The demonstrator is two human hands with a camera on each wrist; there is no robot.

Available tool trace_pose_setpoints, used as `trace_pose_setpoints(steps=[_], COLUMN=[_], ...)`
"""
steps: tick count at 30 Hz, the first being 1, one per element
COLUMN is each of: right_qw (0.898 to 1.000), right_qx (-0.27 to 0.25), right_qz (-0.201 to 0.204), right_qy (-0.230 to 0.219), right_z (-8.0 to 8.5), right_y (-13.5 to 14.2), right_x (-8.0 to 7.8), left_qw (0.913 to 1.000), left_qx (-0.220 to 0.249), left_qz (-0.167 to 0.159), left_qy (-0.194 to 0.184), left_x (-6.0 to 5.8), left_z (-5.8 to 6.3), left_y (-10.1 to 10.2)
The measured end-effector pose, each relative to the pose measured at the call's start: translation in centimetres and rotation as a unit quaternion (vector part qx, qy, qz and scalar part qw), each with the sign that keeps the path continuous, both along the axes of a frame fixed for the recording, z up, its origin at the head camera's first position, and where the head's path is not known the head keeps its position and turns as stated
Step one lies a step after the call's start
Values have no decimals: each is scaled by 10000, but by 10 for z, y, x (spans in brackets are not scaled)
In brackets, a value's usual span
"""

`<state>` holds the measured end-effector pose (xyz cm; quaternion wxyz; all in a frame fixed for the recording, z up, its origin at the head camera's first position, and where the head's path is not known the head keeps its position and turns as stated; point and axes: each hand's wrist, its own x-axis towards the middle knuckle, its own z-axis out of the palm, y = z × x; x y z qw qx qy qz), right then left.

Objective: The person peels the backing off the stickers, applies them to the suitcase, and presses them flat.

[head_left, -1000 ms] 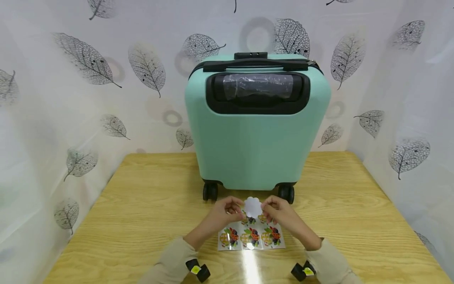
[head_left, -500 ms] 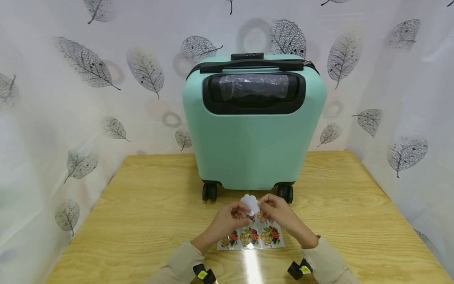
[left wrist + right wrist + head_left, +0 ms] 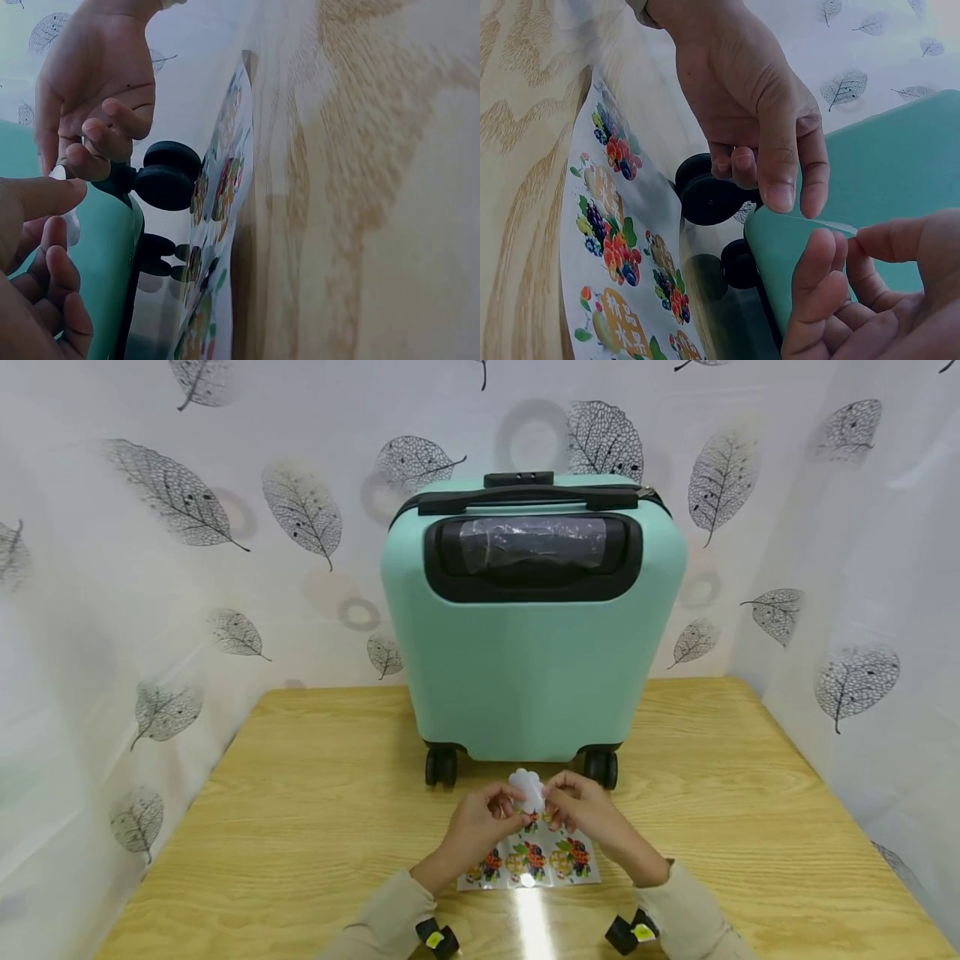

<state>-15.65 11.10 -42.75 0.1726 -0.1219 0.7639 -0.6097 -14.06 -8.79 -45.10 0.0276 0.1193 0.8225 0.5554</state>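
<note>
A small white sticker (image 3: 527, 787) with a scalloped edge is held up between the two hands, its plain side toward the head camera. My left hand (image 3: 480, 827) pinches its left edge between thumb and forefinger. From the other side, the thumb and forefinger of my right hand (image 3: 588, 814) pinch its right edge. The right wrist view shows the sticker (image 3: 821, 223) nearly edge-on, stretched from one hand to the other. Beneath the hands lies a sticker sheet (image 3: 538, 878) printed with colourful fruit; the hands hide its upper part.
A mint-green suitcase (image 3: 525, 685) stands upright on black wheels (image 3: 441, 767) just behind the hands. Under everything is a wooden table (image 3: 322, 793). A white curtain (image 3: 300, 610) with a leaf print surrounds the back and sides.
My left hand has moved right and taken hold of the sticker's left edge. The sticker has shifted slightly left and tilted. My right hand keeps its pinch and has barely moved.
</note>
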Motion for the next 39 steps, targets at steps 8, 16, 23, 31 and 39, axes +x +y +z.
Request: trace_pose_setpoints(steps=[8,16,23,31,39], right_qw=[9978,9917,9884,9898,9930], right_qx=[-309,-818,-1064,-991,-833], right_qz=[96,260,335,296,301], right_qy=[-573,-957,-1026,-980,-778], right_z=[-2,1,5,7,9], right_y=[-5,-7,-7,-3,5], right_x=[2,-1,-3,-3,-3], left_qw=[9988,9976,9953,9947,9975], left_qx=[-316,-354,-210,81,630], left_qz=[57,-74,-69,-34,231], left_qy=[359,586,938,1027,208], left_x=[-1,-2,-4,-5,-7], left_z=[-3,0,-5,-2,2], left_y=[-2,-4,-7,-8,-10])
